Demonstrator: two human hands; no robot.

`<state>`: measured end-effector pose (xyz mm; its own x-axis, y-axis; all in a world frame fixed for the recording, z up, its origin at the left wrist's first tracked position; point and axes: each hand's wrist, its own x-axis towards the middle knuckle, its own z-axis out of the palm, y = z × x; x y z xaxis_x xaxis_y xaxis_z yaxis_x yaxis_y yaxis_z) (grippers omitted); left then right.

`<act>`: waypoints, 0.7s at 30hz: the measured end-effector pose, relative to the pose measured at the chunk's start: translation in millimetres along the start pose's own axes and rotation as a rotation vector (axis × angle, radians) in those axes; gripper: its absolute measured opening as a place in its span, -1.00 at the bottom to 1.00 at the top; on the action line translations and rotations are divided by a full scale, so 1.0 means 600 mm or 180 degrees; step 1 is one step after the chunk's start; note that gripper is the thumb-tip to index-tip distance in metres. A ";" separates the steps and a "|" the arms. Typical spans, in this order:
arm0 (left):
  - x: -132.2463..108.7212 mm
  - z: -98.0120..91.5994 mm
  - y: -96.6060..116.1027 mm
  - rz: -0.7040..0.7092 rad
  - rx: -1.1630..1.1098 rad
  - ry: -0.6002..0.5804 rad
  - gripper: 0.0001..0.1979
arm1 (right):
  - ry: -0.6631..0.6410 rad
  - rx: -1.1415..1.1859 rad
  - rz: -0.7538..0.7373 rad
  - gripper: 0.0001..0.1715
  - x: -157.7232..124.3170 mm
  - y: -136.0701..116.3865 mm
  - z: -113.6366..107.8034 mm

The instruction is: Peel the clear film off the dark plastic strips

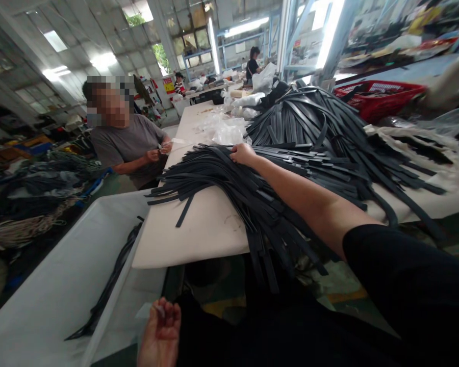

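On the table, my right hand (243,154) reaches across a thick bundle of flat black strips (210,163). Its fingers are curled over strips at the bundle's top, near the middle. One end of the bundle fans out leftward and the other hangs over the table's near edge. Low in the view, my left hand (160,329) is palm up with its fingers curled in. A small whitish scrap (159,310) shows at those fingertips; its kind is unclear.
A large heap of black strips (290,120) lies behind on the pale table (191,239), beside crumpled clear plastic (229,130). At left stands a white bin (61,270) with dark material inside. A co-worker (133,148) is across the corner. A red basket (382,97) sits far right.
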<state>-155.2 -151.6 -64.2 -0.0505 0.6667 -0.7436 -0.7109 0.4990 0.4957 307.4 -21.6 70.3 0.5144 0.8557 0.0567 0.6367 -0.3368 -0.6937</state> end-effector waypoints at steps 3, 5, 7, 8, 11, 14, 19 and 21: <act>-0.005 0.024 -0.025 0.0127 0.0031 -0.0195 -0.55 | -0.0192 0.0662 0.0006 -0.79 -0.040 -0.015 -0.015; -0.005 0.040 -0.035 0.0250 0.0082 -0.0305 -0.57 | -0.0504 0.1172 -0.0121 -0.81 -0.086 -0.029 -0.017; -0.008 0.061 -0.048 0.0277 0.0145 -0.0409 -0.62 | -0.0960 0.1657 -0.0268 -0.80 -0.147 -0.041 -0.011; -0.011 0.075 -0.056 0.0258 0.0186 -0.0473 -0.66 | -0.1165 0.1791 -0.0312 -0.81 -0.181 -0.045 -0.004; -0.032 0.126 -0.087 0.0130 0.0355 -0.0949 -0.81 | -0.1709 0.1896 -0.0425 -0.90 -0.280 -0.044 0.026; -0.058 0.179 -0.112 -0.0032 0.0439 -0.1701 -0.94 | -0.2332 0.1724 -0.0704 -0.90 -0.360 -0.024 0.057; -0.051 0.235 -0.076 0.0327 0.0085 -0.1758 -0.90 | -0.2960 0.1084 -0.0670 -0.83 -0.443 0.046 0.047; -0.031 0.242 -0.036 0.0494 -0.0158 -0.1436 -0.84 | -0.3120 0.0919 -0.0430 -0.81 -0.470 0.092 0.023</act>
<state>-37.0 -94.6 3.8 0.1431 0.9105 -0.3879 -0.7523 0.3548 0.5552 189.8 -276.4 6.2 -0.3282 0.8675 -0.3738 0.4257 -0.2174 -0.8784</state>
